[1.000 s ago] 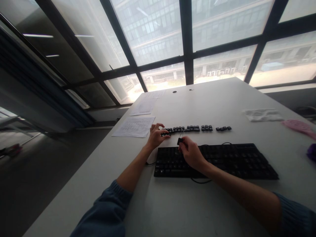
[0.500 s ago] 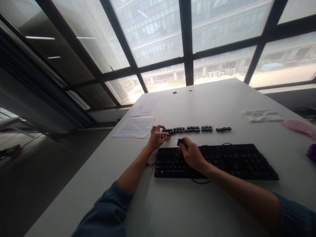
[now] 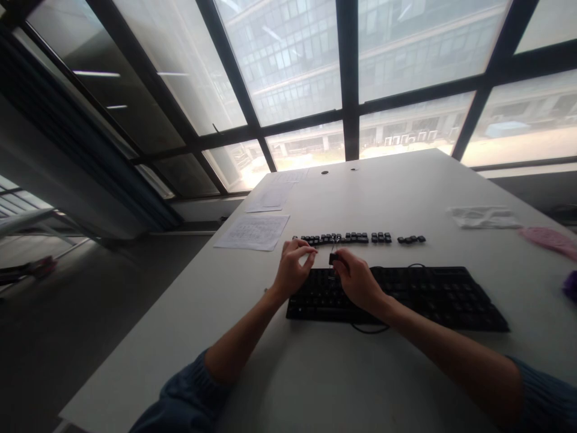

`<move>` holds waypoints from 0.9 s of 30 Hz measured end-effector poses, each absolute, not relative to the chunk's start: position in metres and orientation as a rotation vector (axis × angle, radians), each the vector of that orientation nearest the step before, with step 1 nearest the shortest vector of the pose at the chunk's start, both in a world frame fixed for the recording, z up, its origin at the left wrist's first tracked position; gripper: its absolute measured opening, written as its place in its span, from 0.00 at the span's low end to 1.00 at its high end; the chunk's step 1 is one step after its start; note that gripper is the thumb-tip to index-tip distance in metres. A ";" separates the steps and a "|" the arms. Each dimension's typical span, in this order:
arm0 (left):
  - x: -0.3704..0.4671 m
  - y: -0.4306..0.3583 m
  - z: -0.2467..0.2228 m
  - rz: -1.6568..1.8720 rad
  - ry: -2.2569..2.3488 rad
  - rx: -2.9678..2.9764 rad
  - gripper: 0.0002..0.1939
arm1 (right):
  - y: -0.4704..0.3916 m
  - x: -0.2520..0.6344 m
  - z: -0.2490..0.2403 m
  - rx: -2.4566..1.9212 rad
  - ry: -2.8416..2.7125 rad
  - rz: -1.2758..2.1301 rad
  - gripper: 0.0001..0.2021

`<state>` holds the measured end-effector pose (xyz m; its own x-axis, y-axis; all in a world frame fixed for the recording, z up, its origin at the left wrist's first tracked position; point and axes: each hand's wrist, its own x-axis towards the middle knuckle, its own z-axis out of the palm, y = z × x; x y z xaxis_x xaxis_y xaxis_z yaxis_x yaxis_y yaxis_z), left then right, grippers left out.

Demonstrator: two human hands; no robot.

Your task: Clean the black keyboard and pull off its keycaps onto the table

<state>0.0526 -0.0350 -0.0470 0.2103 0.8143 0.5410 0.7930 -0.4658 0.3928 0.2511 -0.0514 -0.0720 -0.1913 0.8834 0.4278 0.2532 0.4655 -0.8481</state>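
Thumb and fingertips nearly meeting, the left hand (image 3: 294,267) has drawn back from the left end of the row of loose keys (image 3: 357,237), just right of some paper (image 3: 252,233); whether it pinches anything cannot be told. That shift brings both hands around one spot, apparently working together. Beside it, the right hand (image 3: 358,279) grips a small black wire tool (image 3: 333,258) over the left part of the keyboard (image 3: 433,294), on the counter (image 3: 333,373). Farther right lies a pale cloth (image 3: 484,217). No container shows.
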 end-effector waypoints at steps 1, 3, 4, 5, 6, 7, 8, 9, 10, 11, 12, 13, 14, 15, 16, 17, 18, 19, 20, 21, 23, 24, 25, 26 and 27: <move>0.057 -0.045 -0.049 1.091 1.596 2.400 0.08 | -0.052 0.253 -0.072 -0.989 -1.735 0.771 0.06; 0.064 -0.062 -0.056 1.043 1.578 2.368 0.08 | -0.052 0.254 -0.073 -1.007 -1.770 0.776 0.07; 0.065 -0.068 -0.060 1.028 1.576 2.357 0.08 | -0.052 0.254 -0.074 -1.016 -1.783 0.783 0.07; 0.066 -0.071 -0.064 1.018 1.580 2.347 0.07 | -0.052 0.254 -0.074 -1.021 -1.799 0.790 0.07; 0.066 -0.073 -0.068 1.013 1.588 2.339 0.07 | -0.052 0.254 -0.075 -1.022 -1.818 0.795 0.07; 0.066 -0.074 -0.071 1.014 1.599 2.332 0.08 | -0.052 0.254 -0.076 -1.020 -1.838 0.794 0.07; 0.065 -0.074 -0.073 1.015 1.609 2.328 0.08 | -0.053 0.253 -0.076 -1.011 -1.863 0.786 0.07; 0.064 -0.073 -0.074 1.015 1.616 2.327 0.08 | -0.053 0.253 -0.077 -0.992 -1.896 0.773 0.07; 0.064 -0.073 -0.074 1.014 1.616 2.329 0.08 | -0.054 0.254 -0.077 -0.966 -1.933 0.754 0.06; 0.064 -0.072 -0.073 1.014 1.606 2.335 0.07 | -0.055 0.254 -0.077 -0.936 -1.971 0.733 0.06; 0.064 -0.073 -0.071 1.006 1.583 2.345 0.07 | -0.056 0.255 -0.077 -0.909 -2.003 0.711 0.06; 0.065 -0.073 -0.069 0.982 1.546 2.361 0.06 | -0.057 0.255 -0.078 -0.890 -2.023 0.689 0.06; 0.065 -0.074 -0.066 0.942 1.500 2.380 0.06 | -0.058 0.256 -0.079 -0.881 -2.027 0.668 0.06; 0.066 -0.075 -0.063 0.890 1.452 2.399 0.06 | -0.059 0.256 -0.079 -0.878 -2.020 0.653 0.06; 0.067 -0.076 -0.060 0.829 1.408 2.414 0.05 | -0.060 0.257 -0.080 -0.873 -2.013 0.641 0.06; 0.069 -0.076 -0.058 0.771 1.374 2.424 0.05 | -0.060 0.257 -0.082 -0.861 -2.011 0.634 0.07; 0.070 -0.076 -0.058 0.728 1.354 2.427 0.05 | -0.061 0.258 -0.083 -0.843 -2.013 0.630 0.07; 0.071 -0.075 -0.058 0.704 1.344 2.427 0.05 | -0.061 0.258 -0.084 -0.822 -2.017 0.629 0.07; 0.072 -0.074 -0.059 0.690 1.338 2.425 0.05 | -0.062 0.259 -0.085 -0.805 -2.021 0.629 0.07; 0.073 -0.073 -0.061 0.684 1.336 2.424 0.05 | -0.062 0.259 -0.085 -0.795 -2.018 0.628 0.07; 0.075 -0.072 -0.066 0.688 1.344 2.428 0.04 | -0.062 0.260 -0.086 -0.788 -2.003 0.634 0.07; 0.076 -0.072 -0.068 0.696 1.358 2.430 0.03 | -0.063 0.260 -0.086 -0.788 -1.991 0.639 0.07; 0.077 -0.072 -0.070 0.709 1.380 2.434 0.03 | -0.063 0.260 -0.086 -0.792 -1.973 0.642 0.07; 0.078 -0.073 -0.071 0.729 1.405 2.443 0.03 | -0.064 0.261 -0.085 -0.799 -1.953 0.644 0.08; 0.079 -0.074 -0.071 0.749 1.428 2.455 0.03 | -0.064 0.261 -0.084 -0.810 -1.932 0.645 0.08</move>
<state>0.0785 -0.0741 -0.0714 0.4036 0.8559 0.3232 0.7526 -0.5115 0.4146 0.2608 -0.0638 -0.0843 -0.3661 0.7545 0.5448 0.2762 0.6471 -0.7106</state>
